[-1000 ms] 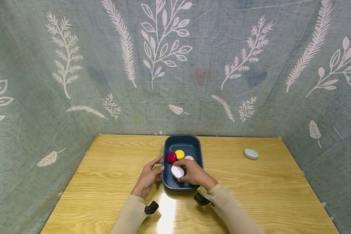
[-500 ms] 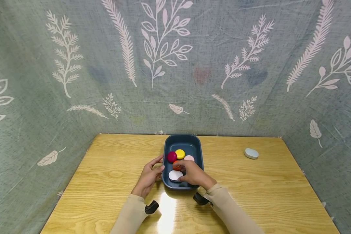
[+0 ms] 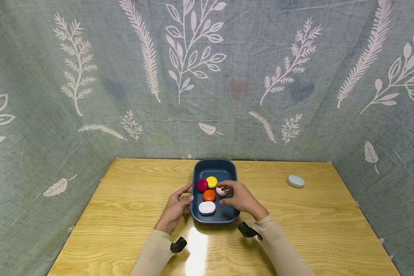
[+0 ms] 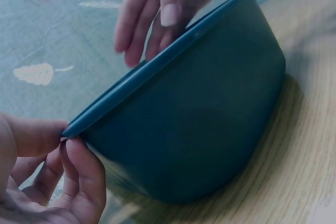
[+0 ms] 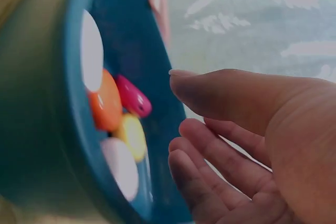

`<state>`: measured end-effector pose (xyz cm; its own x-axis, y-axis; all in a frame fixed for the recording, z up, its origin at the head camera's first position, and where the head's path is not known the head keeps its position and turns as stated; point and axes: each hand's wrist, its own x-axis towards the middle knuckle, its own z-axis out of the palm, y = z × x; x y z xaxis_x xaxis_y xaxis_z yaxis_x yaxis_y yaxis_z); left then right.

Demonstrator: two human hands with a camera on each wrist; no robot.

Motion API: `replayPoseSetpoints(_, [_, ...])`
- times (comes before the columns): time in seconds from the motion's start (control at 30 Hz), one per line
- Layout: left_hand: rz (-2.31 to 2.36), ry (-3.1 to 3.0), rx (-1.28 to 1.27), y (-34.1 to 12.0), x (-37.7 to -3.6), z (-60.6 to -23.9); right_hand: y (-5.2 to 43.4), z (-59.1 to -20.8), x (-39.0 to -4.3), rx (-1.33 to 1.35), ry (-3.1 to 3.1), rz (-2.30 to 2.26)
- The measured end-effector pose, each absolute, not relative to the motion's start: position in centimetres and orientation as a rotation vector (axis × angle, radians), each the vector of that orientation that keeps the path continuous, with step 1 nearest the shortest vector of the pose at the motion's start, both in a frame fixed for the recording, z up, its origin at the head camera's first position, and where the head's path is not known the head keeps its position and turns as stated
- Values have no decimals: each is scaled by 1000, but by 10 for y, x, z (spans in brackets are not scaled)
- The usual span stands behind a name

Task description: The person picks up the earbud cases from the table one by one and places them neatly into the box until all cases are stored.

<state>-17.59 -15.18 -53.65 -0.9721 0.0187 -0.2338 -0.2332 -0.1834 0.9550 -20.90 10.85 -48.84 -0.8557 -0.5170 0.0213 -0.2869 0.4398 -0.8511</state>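
My left hand (image 3: 175,209) pinches the left rim of a deep dark-blue tub (image 3: 215,219), thumb on top and fingers underneath in the left wrist view. Over the tub's right side hovers my right hand (image 3: 239,199), fingers apart and holding nothing. Inside the tub lie smooth rounded pieces: a white oval one (image 3: 207,207) at the near end, an orange one (image 3: 209,195) behind it, a magenta one (image 3: 202,185) and a yellow one (image 3: 212,182) side by side farther back. A pale pink piece (image 3: 220,191) is partly covered by my right fingers in the head view.
A pale blue-white oval piece (image 3: 296,181) lies on the wooden table (image 3: 296,222), off to the right of the tub. Grey-green leaf-patterned cloth (image 3: 207,96) rises behind the table and along both sides.
The white oval piece has gone from my right fingers to the tub floor at the near end. My right hand has moved right, uncovering the orange piece. The left hand keeps its place.
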Motion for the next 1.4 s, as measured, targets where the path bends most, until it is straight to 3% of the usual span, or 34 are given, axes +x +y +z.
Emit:
replayPoseSetpoints(0.53, [2295, 1884, -211, -154, -175, -538, 174, -483, -221, -488, 2610, -1549])
replayPoseSetpoints(1.4, [2284, 1895, -226, -153, -177, -538, 273, -509, -224, -79, 2749, -1634])
